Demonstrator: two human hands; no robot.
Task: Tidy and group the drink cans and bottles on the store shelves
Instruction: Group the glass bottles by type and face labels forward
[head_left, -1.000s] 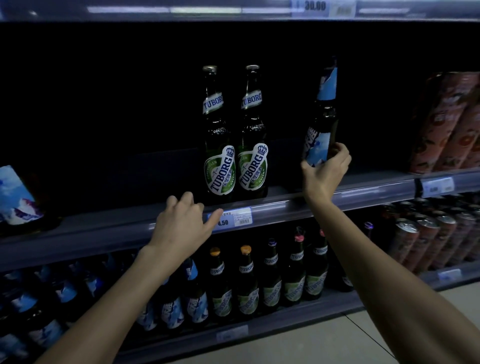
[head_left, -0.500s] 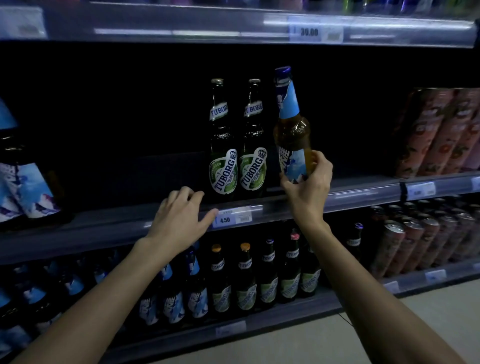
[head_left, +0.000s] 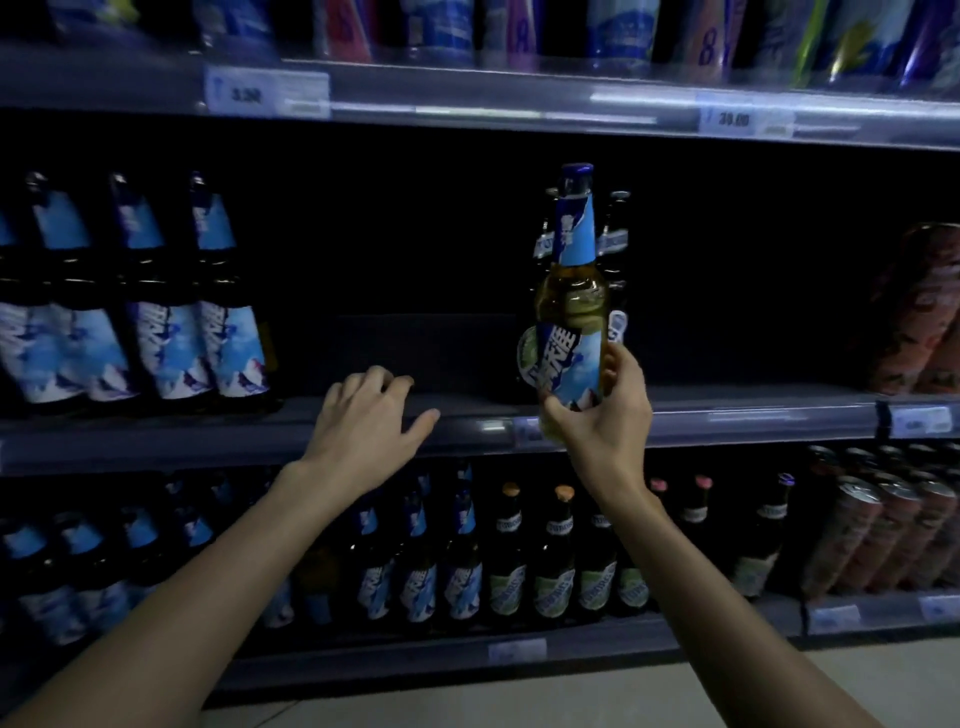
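My right hand (head_left: 602, 415) grips the base of a blue-labelled beer bottle (head_left: 571, 291), upright, lifted in front of the middle shelf (head_left: 208, 431). Behind it stand two green-labelled Tuborg bottles (head_left: 617, 244), mostly hidden. My left hand (head_left: 363, 421) rests on the shelf's front edge with its fingers spread and nothing in it. A row of matching blue-labelled bottles (head_left: 156, 296) stands at the left of the same shelf.
A dark gap on the middle shelf lies between the blue row and the Tuborg pair. Red-patterned cans (head_left: 919, 317) stand at the right. The lower shelf holds blue-labelled bottles (head_left: 421, 561), green-labelled bottles (head_left: 550, 561) and red cans (head_left: 883, 525). Colourful cans (head_left: 467, 26) line the top shelf.
My right hand has carried the blue-labelled bottle leftward, from right of the Tuborg pair to in front of it. The view has swung left, revealing the blue row. My left hand stays on the shelf edge.
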